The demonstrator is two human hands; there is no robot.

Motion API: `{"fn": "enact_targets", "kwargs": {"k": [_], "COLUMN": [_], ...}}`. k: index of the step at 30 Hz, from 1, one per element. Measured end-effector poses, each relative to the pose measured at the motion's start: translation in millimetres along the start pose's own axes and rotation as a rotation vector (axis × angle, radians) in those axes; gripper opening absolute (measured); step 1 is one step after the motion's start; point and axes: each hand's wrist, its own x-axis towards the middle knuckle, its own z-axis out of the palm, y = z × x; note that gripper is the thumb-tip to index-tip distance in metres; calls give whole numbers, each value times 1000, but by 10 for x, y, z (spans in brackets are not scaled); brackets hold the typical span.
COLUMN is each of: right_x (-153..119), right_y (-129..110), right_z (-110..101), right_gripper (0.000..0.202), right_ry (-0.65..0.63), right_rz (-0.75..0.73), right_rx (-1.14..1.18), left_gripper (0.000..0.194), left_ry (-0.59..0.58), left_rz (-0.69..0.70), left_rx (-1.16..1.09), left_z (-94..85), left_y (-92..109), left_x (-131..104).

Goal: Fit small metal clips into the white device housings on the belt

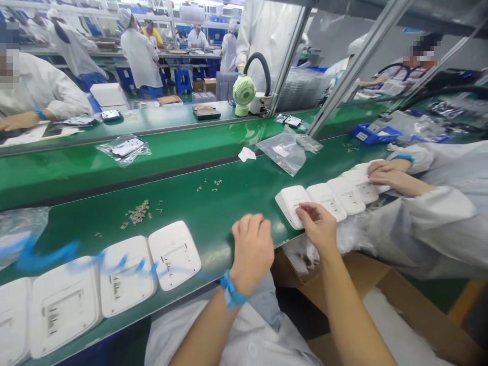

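Note:
My left hand point(253, 246), with a blue wristband point(232, 291), is over the front of the green bench. Its fingers curl inward, hiding whatever is in them. My right hand point(321, 224) is at the nearest white plastic housing point(292, 195) of the right row, thumb and fingertips pinched together at its recessed face. What they pinch is too small to make out. Left of my hands, several similar housings, such as this slotted white housing point(173, 254), lie in a row. Behind that row is a pile of small metal clips point(139, 212).
At right, a co-worker's hands point(392, 173) touch the far housings. Beyond are a plastic bag point(285, 152), a blue tray point(375, 134), a green fan point(244, 94) and a slanted metal post point(351, 71). A cardboard box point(415, 305) stands below the bench edge. Blue streaks point(49, 256) blur the left side.

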Motion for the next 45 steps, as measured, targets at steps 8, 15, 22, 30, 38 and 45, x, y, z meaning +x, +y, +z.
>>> {"fn": "enact_targets", "kwargs": {"k": [8, 15, 22, 30, 38, 45], "right_x": [101, -15, -328, -472, -475, -502], "right_y": [-78, -205, -607, -653, -599, -584], "right_z": [107, 216, 297, 408, 434, 446], "right_gripper": [33, 29, 14, 14, 20, 25], "right_ry": [-162, -156, -359, -376, -406, -401], "right_rz": [9, 88, -211, -562, -637, -659], "right_rx": [173, 313, 90, -129, -133, -164], "left_gripper": [45, 48, 48, 45, 40, 41], "left_ry": [-138, -183, -195, -190, -130, -154], "left_rz": [226, 201, 108, 58, 96, 105], "left_rx": [103, 222, 396, 463, 431, 435], "left_z": [519, 92, -274, -375, -341, -351], "left_y": [107, -2, -77, -93, -135, -129], "left_x": [765, 233, -394, -627, -610, -618]}}
